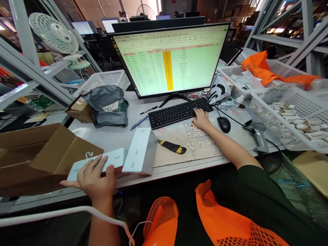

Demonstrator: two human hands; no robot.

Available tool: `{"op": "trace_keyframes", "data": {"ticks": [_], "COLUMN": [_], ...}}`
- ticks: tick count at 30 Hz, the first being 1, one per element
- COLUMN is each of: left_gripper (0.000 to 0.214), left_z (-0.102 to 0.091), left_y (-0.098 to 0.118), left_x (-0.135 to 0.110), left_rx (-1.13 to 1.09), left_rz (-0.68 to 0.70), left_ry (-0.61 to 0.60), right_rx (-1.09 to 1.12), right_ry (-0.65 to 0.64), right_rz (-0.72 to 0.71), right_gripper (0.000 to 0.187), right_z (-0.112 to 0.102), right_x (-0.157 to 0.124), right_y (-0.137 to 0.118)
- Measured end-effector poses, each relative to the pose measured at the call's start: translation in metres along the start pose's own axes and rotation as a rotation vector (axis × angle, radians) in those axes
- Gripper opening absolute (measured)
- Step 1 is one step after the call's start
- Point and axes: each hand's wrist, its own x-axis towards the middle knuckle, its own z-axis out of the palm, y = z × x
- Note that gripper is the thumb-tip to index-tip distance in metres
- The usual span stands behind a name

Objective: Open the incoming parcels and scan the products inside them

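Note:
My left hand (94,177) lies on a flat pale box (112,160) at the desk's front edge, fingers curled over its near side. A second white box (139,150) stands tilted right beside it. My right hand (201,119) rests on the right end of the black keyboard (176,112), fingers bent down onto the keys. Behind the keyboard a monitor (170,58) shows a green spreadsheet with a yellow column. A yellow and black utility knife (172,146) lies on the desk mat between the boxes and my right arm.
A black mouse (224,124) and a barcode scanner (257,131) lie right of the keyboard. White baskets (289,116) of small items stand at the right. A grey mailer bag (107,104), an open cardboard box (38,153) and a fan (55,34) are at the left.

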Motion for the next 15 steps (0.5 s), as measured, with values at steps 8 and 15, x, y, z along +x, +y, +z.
{"op": "trace_keyframes", "data": {"ticks": [8,15], "left_gripper": [0.034,0.031], "left_z": [-0.003,-0.042], "left_y": [-0.018,-0.010], "left_x": [-0.009,-0.022], "left_rx": [-0.118,-0.133], "left_rz": [-0.186,-0.417], "left_ry": [0.225,0.157], "right_rx": [-0.011,0.008], "right_ry": [0.007,-0.001], "right_rz": [0.029,0.091], "right_gripper": [0.060,0.061], "right_z": [0.002,0.004], "right_x": [0.028,0.063], "right_y": [-0.025,-0.043]}}
